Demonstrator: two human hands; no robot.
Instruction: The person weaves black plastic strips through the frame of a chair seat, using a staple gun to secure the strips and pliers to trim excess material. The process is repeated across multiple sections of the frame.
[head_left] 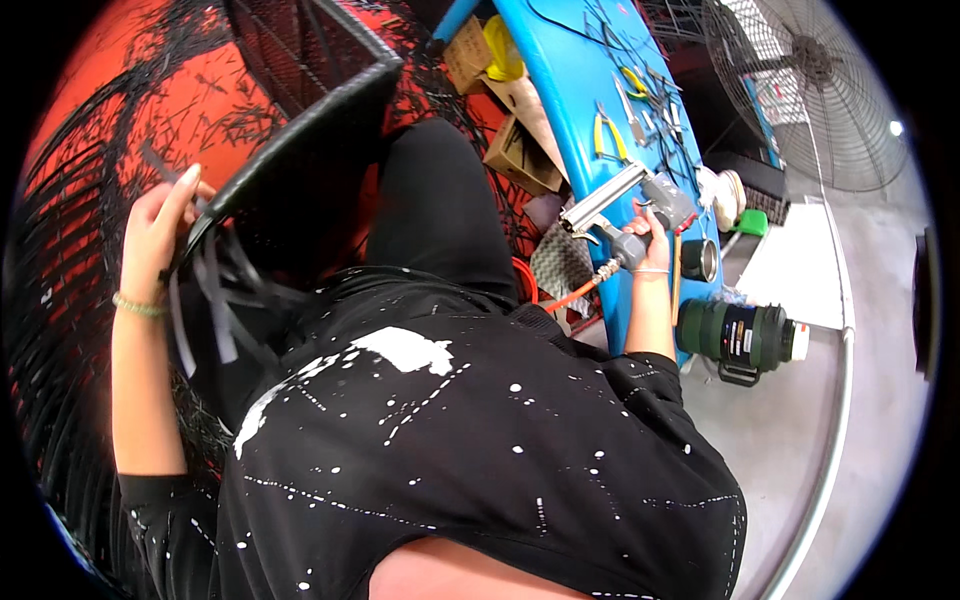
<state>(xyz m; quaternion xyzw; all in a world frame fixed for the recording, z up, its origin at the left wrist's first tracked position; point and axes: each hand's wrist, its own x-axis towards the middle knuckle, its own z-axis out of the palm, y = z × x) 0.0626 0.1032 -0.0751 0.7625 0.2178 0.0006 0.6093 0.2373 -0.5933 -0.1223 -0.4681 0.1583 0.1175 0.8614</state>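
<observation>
A black woven piece [300, 130] with a thick, smooth-looking rim stands tilted at the left hand [160, 225], its open mesh side facing up and away, its rim running slantwise up to a blunt corner. Loose, flat grey-black strips [222, 325] hang in a tangle from its near end—some straight, some curling. Well apart to the right, an air-powered tool [605, 197] sits in the right hand [648, 238]: long silver bar angled down to the left, grey handle, orange hose [572, 297] at its metal fitting.
</observation>
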